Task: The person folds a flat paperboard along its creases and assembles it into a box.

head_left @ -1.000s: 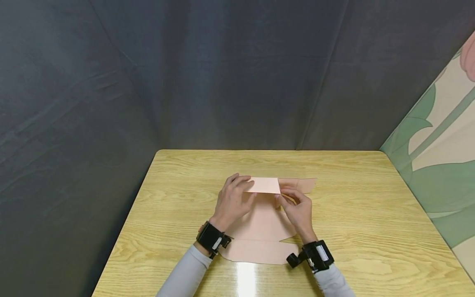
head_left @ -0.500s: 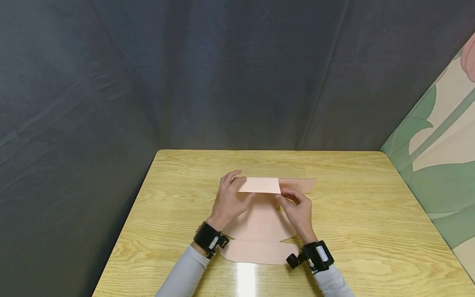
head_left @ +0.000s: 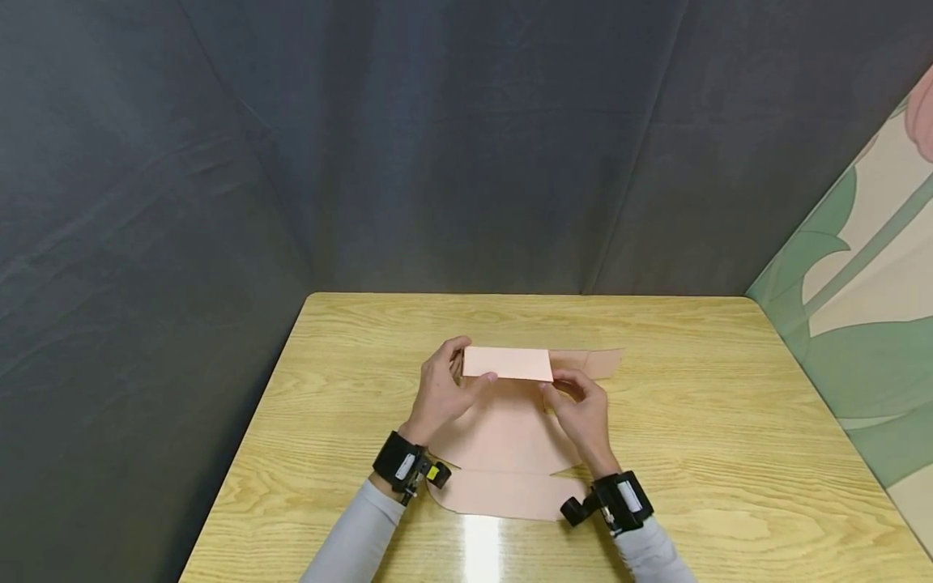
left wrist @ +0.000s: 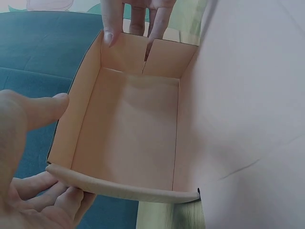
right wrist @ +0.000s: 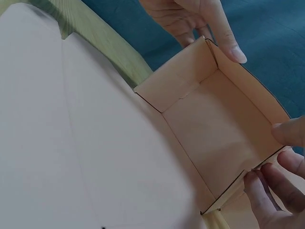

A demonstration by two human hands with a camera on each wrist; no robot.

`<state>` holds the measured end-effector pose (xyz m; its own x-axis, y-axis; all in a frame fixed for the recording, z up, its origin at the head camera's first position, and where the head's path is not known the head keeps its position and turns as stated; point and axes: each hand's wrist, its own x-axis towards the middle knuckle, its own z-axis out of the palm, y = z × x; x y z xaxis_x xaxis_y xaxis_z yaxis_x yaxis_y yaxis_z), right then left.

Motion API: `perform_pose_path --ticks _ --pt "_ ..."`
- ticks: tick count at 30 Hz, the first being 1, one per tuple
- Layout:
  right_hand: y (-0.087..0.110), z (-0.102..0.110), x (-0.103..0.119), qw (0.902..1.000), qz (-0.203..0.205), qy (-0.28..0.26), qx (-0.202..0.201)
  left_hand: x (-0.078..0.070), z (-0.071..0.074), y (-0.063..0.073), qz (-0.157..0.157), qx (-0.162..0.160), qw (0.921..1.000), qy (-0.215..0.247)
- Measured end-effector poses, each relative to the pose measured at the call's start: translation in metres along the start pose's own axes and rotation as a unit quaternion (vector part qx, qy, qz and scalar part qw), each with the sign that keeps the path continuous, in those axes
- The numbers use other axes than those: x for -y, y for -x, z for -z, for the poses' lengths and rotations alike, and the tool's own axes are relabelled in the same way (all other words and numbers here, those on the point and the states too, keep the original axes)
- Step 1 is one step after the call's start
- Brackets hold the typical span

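Observation:
A pink cardboard box (head_left: 508,363), partly folded up, stands mid-table with its large lid panel (head_left: 510,437) spread toward me. In the left wrist view its tray floor (left wrist: 133,129) is bare, with walls raised around it. My left hand (head_left: 440,393) holds the left end: the thumb lies at the top of one wall, the other fingers outside the end wall. At the opposite end my right hand (head_left: 585,413) pinches the end wall, where two flaps (right wrist: 233,188) meet with a narrow slit between them. One flap (head_left: 603,363) sticks out past that hand.
A wood-grain table (head_left: 729,453) carries the box. Dark cloth (head_left: 466,162) hangs behind and to the left, and a floral-patterned cloth (head_left: 860,324) is at the right. The lid's rounded front flap (head_left: 510,495) lies between my wrists.
My left hand has slid left along the raised wall to the box's left end, uncovering more of that wall. The right hand has stayed nearly still at the right end.

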<state>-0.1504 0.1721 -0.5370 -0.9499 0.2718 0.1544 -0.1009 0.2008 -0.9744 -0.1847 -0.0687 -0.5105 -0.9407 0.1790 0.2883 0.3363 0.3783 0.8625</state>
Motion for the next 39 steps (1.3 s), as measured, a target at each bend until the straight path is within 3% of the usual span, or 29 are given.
perform_pose_path --ticks 7,14,22,31,39 --pt "0.0 0.0 0.003 0.9995 -0.008 -0.007 0.031 0.001 0.0 -0.001 -0.001 0.009 1.0 -0.002" --pt "-0.001 0.006 0.003 0.9946 -0.02 -0.082 0.06 0.002 0.002 -0.001 0.005 0.008 0.9999 0.011" --pt "-0.001 0.008 0.003 0.9976 -0.017 -0.025 0.062 0.001 0.002 0.0 0.01 0.009 0.9999 0.008" --pt "-0.001 0.009 0.005 0.9967 -0.049 -0.025 0.06 0.002 0.001 0.0 0.009 0.007 0.9999 0.007" --pt "-0.001 0.008 0.005 0.9979 -0.036 -0.026 0.048 0.005 0.0 -0.001 0.003 -0.001 1.0 0.007"
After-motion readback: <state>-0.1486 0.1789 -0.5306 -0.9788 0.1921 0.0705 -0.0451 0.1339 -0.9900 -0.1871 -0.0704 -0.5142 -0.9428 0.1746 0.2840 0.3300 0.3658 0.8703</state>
